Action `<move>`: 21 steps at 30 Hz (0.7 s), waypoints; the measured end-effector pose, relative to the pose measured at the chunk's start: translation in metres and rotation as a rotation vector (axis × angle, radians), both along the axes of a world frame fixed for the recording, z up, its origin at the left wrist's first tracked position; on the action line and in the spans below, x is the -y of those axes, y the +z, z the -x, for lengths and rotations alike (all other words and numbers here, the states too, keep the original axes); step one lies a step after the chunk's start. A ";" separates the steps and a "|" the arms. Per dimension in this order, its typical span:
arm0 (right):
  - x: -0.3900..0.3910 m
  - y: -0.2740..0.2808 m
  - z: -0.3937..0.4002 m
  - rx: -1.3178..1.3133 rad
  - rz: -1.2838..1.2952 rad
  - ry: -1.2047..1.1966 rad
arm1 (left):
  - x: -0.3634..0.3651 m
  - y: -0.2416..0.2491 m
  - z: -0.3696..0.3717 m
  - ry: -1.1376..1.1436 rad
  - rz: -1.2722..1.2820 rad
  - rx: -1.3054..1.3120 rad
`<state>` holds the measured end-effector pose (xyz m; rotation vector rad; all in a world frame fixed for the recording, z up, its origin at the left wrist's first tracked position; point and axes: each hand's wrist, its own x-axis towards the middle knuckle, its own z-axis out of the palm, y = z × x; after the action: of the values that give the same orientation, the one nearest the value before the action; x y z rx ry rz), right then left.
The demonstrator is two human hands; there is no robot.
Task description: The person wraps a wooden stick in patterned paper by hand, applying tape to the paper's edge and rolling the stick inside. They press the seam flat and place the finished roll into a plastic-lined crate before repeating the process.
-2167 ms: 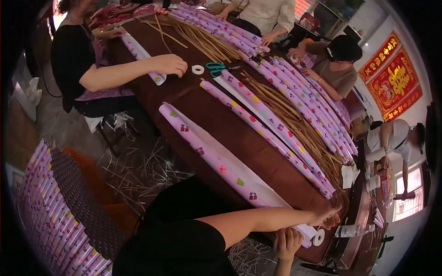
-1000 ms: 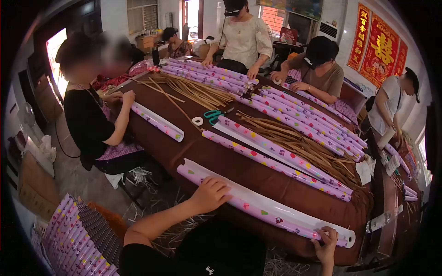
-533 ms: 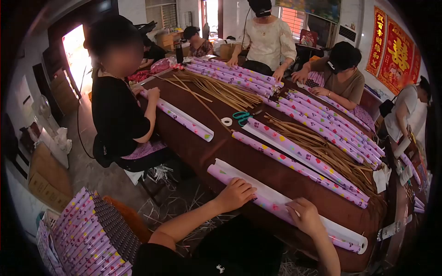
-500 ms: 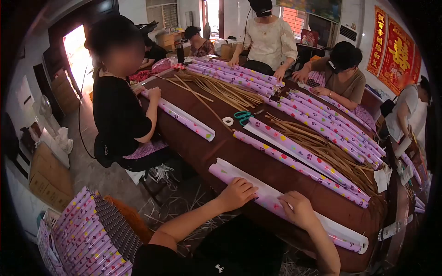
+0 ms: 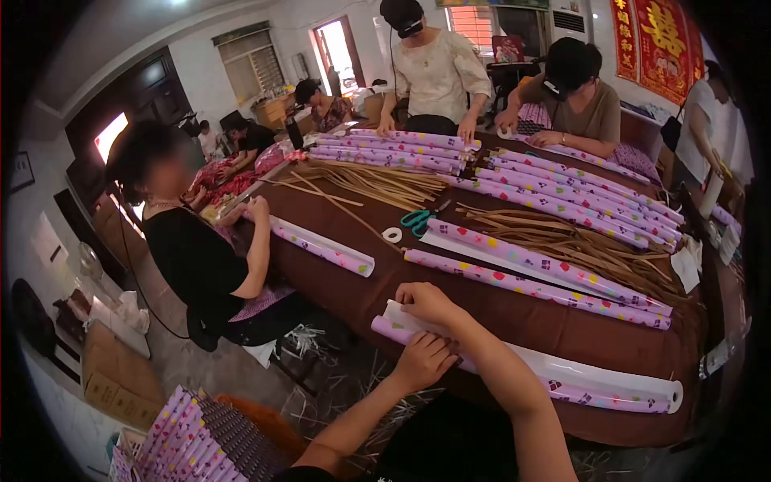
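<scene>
Purple patterned paper tube (image 5: 554, 377) lies lower centre along near edge of brown bench (image 5: 514, 313) | left hand (image 5: 423, 359) + right hand (image 5: 427, 302) curled, pinching its left end | tip: keep roll tight, edges even.

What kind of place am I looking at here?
Probably a small hand-craft workshop: several people sit around a long brown table rolling purple patterned paper tubes, with a heap of thin wooden strips and scissors between them.
</scene>
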<state>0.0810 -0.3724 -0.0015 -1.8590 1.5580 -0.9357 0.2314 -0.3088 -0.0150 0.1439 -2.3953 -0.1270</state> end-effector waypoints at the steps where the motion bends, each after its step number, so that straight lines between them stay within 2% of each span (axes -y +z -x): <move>1: -0.002 -0.002 0.004 0.054 0.019 0.038 | 0.000 0.000 0.000 0.009 -0.030 0.018; 3: -0.004 -0.003 0.008 0.132 0.013 0.046 | 0.004 -0.003 0.001 0.056 -0.069 -0.020; 4: -0.006 -0.007 0.008 0.203 0.008 0.062 | 0.003 -0.006 0.000 0.116 -0.107 -0.063; 5: -0.005 -0.011 0.006 0.282 0.022 0.077 | 0.003 0.008 -0.002 0.232 -0.038 -0.046; 7: -0.004 -0.007 0.005 0.313 0.015 0.057 | 0.014 0.011 -0.007 0.439 -0.139 -0.145; 9: -0.001 -0.012 0.005 0.373 0.034 0.066 | 0.032 0.007 -0.014 0.575 -0.325 -0.234; 11: -0.004 -0.005 0.005 0.420 0.024 0.050 | 0.046 0.013 -0.014 0.648 -0.403 -0.353; 13: -0.007 0.001 0.004 0.416 0.022 0.066 | 0.066 0.002 -0.023 0.662 -0.362 -0.291; 15: -0.006 -0.001 0.006 0.407 0.030 0.078 | 0.077 0.003 -0.024 0.418 -1.209 -0.367; 17: -0.004 -0.003 0.006 0.418 -0.030 0.083 | 0.082 0.009 -0.028 0.390 -1.196 -0.349; 19: -0.006 0.004 0.006 0.386 -0.024 0.087 | 0.078 0.031 -0.030 0.408 -1.358 -0.317; 21: -0.012 0.009 0.002 0.354 -0.021 0.093 | 0.091 0.020 -0.036 0.367 -1.407 -0.358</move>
<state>0.0789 -0.3607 0.0074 -1.6288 1.2524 -1.1290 0.2678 -0.4000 0.0045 1.0649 -1.4793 -1.4740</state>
